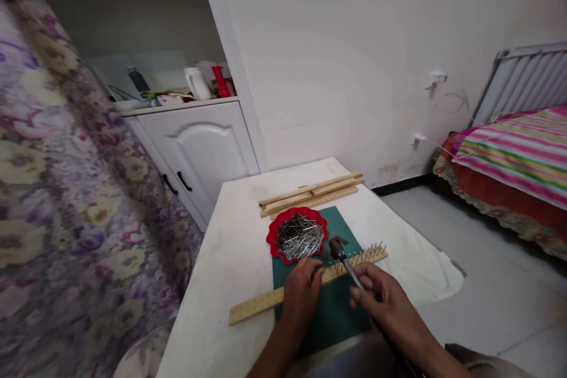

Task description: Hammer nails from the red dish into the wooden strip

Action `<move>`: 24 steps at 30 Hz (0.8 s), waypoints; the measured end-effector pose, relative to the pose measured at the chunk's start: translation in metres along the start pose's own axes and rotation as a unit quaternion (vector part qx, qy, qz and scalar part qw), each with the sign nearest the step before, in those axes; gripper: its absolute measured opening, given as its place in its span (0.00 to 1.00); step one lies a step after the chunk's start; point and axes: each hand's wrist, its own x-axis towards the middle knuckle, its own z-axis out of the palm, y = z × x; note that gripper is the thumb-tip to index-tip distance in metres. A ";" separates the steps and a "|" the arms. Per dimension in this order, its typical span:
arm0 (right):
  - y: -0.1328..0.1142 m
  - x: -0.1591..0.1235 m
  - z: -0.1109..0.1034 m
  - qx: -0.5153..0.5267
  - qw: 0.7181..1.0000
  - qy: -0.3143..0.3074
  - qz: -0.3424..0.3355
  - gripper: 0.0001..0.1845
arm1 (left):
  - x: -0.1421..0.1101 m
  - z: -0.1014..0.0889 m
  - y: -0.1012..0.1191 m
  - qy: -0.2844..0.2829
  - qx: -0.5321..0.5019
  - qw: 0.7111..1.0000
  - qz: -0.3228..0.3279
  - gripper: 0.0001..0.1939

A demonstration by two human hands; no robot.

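A long wooden strip [256,308] with rows of small holes lies slantwise across a green mat [336,322]. Several nails [372,253] stand upright in the strip's right part. My left hand [303,289] is over the strip's middle, fingers bent and closed together at its top; whatever they pinch is too small to make out. In my right hand [385,295] is a hammer [349,269], gripped by its handle, with its head just above the strip, right of my left fingertips. Behind my left hand sits a red scalloped bowl [273,242] full of loose nails [303,237].
Several more wooden strips [312,192] lie along the back of the white table [212,271]. A floral curtain [88,189] hangs at left, by a white cabinet [208,147]. At right is a bed [509,159] with striped covers.
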 end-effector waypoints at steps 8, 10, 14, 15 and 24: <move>-0.005 0.002 0.001 0.010 1.000 0.006 0.013 0.11 | 0.028 -0.027 -0.024 0.009 0.202 0.977 -0.064 0.07; -0.002 0.002 0.002 0.008 1.000 0.004 0.004 0.09 | 0.034 -0.026 -0.025 -0.018 0.220 0.971 -0.087 0.08; 0.001 0.004 0.002 0.001 1.000 0.003 -0.014 0.07 | 0.043 -0.026 -0.019 -0.060 0.232 0.964 -0.118 0.08; 0.002 0.004 0.002 0.001 1.000 0.003 -0.010 0.07 | 0.044 -0.027 -0.018 -0.068 0.234 0.962 -0.123 0.07; -0.002 0.004 0.002 0.006 1.000 -0.004 -0.012 0.05 | 0.044 -0.029 -0.014 -0.072 0.253 0.959 -0.107 0.07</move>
